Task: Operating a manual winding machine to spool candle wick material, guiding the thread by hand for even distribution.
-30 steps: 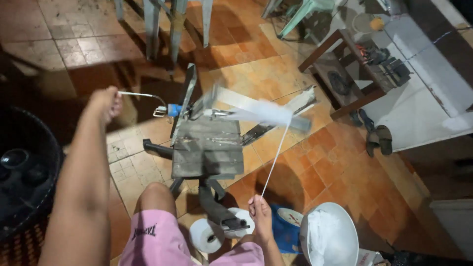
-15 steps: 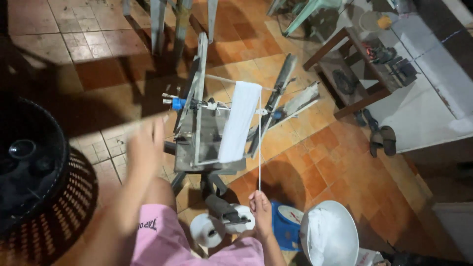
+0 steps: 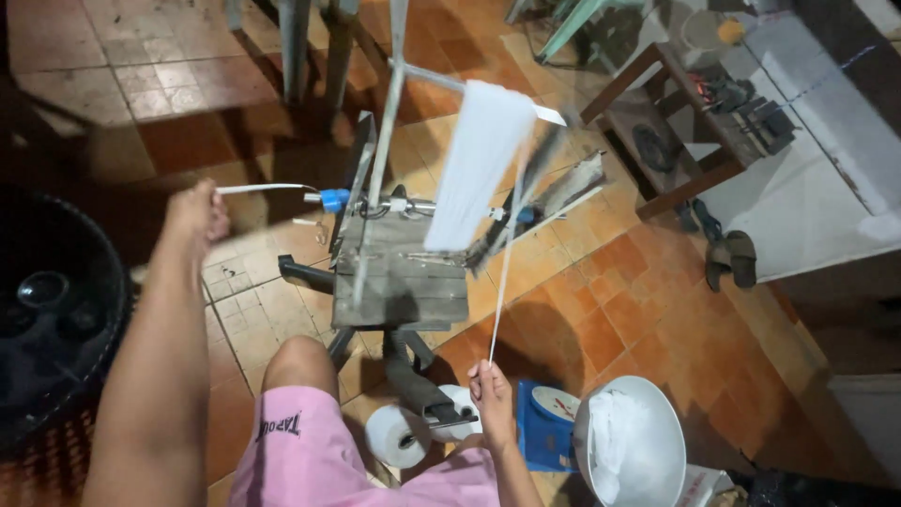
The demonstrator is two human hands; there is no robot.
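Two bare hands work a wooden winding frame [image 3: 404, 272] on an orange tiled floor [image 3: 619, 319]. Left hand [image 3: 195, 211], at 9 o'clock of the frame, is closed around the thin metal crank handle [image 3: 267, 189], which runs right to a blue fitting [image 3: 333, 199] on the axle. Right hand [image 3: 493, 394], at 5 o'clock of the frame, pinches a taut white strand [image 3: 502, 282] between fingertips; the strand rises steeply to the white hank [image 3: 479, 164] wrapped on the reel arms [image 3: 554, 192]. The arms are motion-blurred, so their exact shape cannot be told.

Frame stands upright on dark legs just beyond the person's knee [image 3: 300, 361]; pink shorts [image 3: 310, 451] fill the bottom edge. White spool [image 3: 399, 437] lies near the right hand, at its 8 o'clock, touching a dark clamp-like part of the frame's base. Blue scale [image 3: 544, 422] sits just beside the right hand at 3 o'clock. White bowl [image 3: 629, 451] holding white fibre is next to the scale, at 4 o'clock. Black woven basket [image 3: 52, 329] sits at far left, under the left forearm. Wooden bench [image 3: 676, 122] with dark items is at 2 o'clock, sandals [image 3: 727, 258] on the floor below it.
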